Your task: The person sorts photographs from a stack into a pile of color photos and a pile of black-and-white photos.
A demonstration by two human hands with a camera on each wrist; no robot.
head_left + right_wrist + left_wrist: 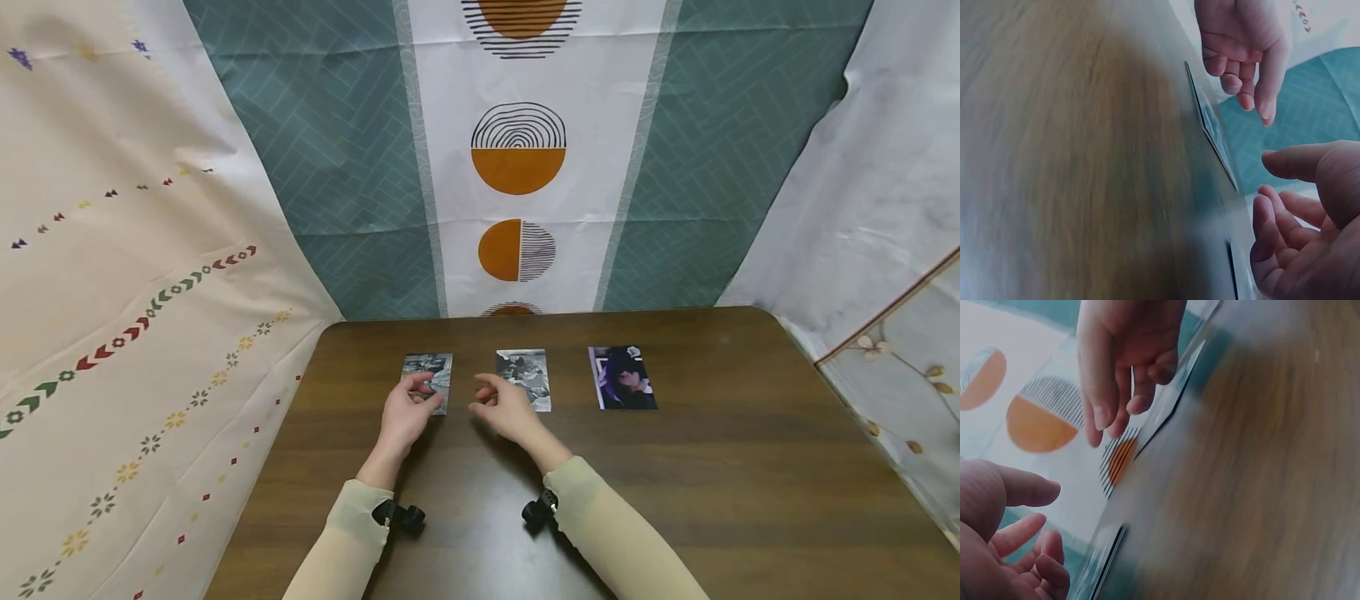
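Note:
Three picture cards lie in a row on the table. My left hand (405, 417) hovers over the lower left part of the left grey card (442, 364), hiding some of it. Just left of the middle grey card (534, 375) is my right hand (513, 412), overlapping its lower left corner in the head view. Both hands have relaxed, slightly bent fingers, with thumbs apart from fingertips and nothing between them. The wrist views show the left hand (1007, 537) and the right hand (1310, 219) raised above the tabletop, facing each other across a gap.
The third card (624, 379), dark purple with a figure on it, lies to the right, away from both hands. The brown wooden table (712, 483) ends at a patterned cloth (517, 250) behind it. Cloth hangings flank it left and right. Each wrist wears a small black camera (401, 517).

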